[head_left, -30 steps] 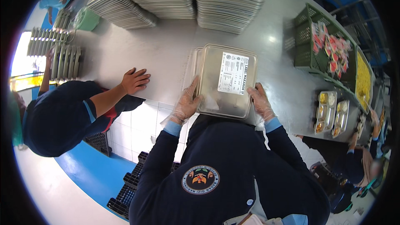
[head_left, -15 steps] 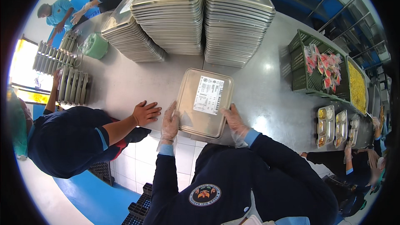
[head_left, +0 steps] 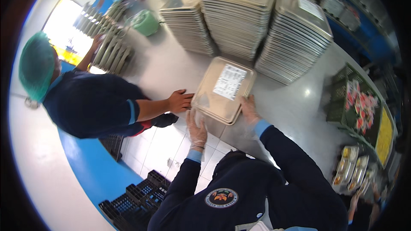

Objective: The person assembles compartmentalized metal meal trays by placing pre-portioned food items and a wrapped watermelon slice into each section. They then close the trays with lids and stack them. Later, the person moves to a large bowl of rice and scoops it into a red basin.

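Note:
A closed metal food tray (head_left: 212, 102) with a white printed label on its lid lies at the near edge of the steel table. My left hand (head_left: 197, 133), in a clear glove, is at the tray's near left corner with fingers stretched and apart; contact there is unclear. Along the right edge, my gloved right hand (head_left: 251, 112) grips the rim, thumb at the lid and fingers partly hidden. A co-worker's bare hand (head_left: 180, 101) reaches in from the left, right beside the tray's left edge.
Behind the tray rise three tall stacks of metal trays (head_left: 237, 17). To the right are a green crate (head_left: 342, 98) of wrapped fruit slices, a tray of yellow food (head_left: 386, 134) and filled compartment trays (head_left: 346, 167). A green tub (head_left: 144, 23) sits far left; black crates (head_left: 141, 196) stand below.
The view has turned. The tray is closer to the stacks. My left hand has shifted from its left side to the near corner, and the co-worker's hand is now right beside the tray.

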A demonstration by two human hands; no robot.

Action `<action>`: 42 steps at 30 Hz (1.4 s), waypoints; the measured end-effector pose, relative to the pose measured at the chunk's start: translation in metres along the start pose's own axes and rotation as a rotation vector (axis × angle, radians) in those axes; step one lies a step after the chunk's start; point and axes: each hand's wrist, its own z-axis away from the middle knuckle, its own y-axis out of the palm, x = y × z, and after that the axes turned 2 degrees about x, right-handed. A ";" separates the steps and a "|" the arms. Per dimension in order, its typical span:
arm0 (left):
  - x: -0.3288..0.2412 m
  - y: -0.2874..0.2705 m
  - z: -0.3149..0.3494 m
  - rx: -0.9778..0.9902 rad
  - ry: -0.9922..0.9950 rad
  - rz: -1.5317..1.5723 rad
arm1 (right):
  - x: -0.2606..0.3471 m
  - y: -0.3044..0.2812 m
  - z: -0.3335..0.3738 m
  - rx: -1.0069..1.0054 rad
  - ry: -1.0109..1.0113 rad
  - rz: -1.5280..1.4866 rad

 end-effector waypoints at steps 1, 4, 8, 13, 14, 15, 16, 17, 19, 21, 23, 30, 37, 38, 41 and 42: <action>-0.002 -0.004 0.007 -0.041 0.028 0.042 | -0.003 -0.002 -0.003 0.027 0.022 -0.058; -0.018 -0.011 0.023 -0.084 0.056 0.071 | -0.015 -0.013 -0.008 0.107 0.077 -0.117; -0.063 -0.001 0.033 -0.017 0.095 0.421 | -0.038 -0.054 0.015 0.078 -0.083 0.054; -0.157 0.050 0.010 0.403 -0.044 1.048 | -0.035 -0.143 0.074 0.327 -0.140 0.235; -0.178 0.063 0.007 0.446 -0.163 1.142 | -0.026 -0.159 0.092 0.387 -0.049 0.109; -0.198 0.076 0.008 0.568 -0.153 1.251 | -0.015 -0.175 0.106 0.438 -0.001 0.016; -0.219 0.089 0.011 0.648 -0.112 1.306 | -0.006 -0.182 0.123 0.448 0.082 -0.033; -0.239 0.100 0.017 0.722 -0.045 1.368 | 0.005 -0.182 0.146 0.469 0.114 -0.072; -0.281 0.118 0.036 0.846 0.092 1.426 | 0.023 -0.191 0.177 0.480 0.084 -0.069; -0.322 0.134 0.059 0.911 0.165 1.358 | 0.033 -0.203 0.194 0.449 -0.024 -0.009; -0.359 0.151 0.079 0.918 0.275 1.214 | 0.036 -0.227 0.203 0.314 -0.230 0.116; -0.410 0.226 0.130 1.074 -0.066 1.197 | 0.035 -0.371 0.244 0.320 -0.218 0.364; -0.336 0.251 0.200 0.908 -0.228 0.851 | 0.071 -0.615 0.251 -0.205 -0.805 0.604; -0.320 0.248 0.215 0.880 -0.297 0.807 | 0.079 -0.668 0.254 -0.076 -0.424 0.104; -0.281 0.235 0.262 0.789 -0.453 0.705 | 0.098 -0.770 0.212 -0.414 -0.379 0.251; -0.272 0.229 0.276 0.777 -0.494 0.668 | 0.101 -0.792 0.188 -0.387 -0.258 0.491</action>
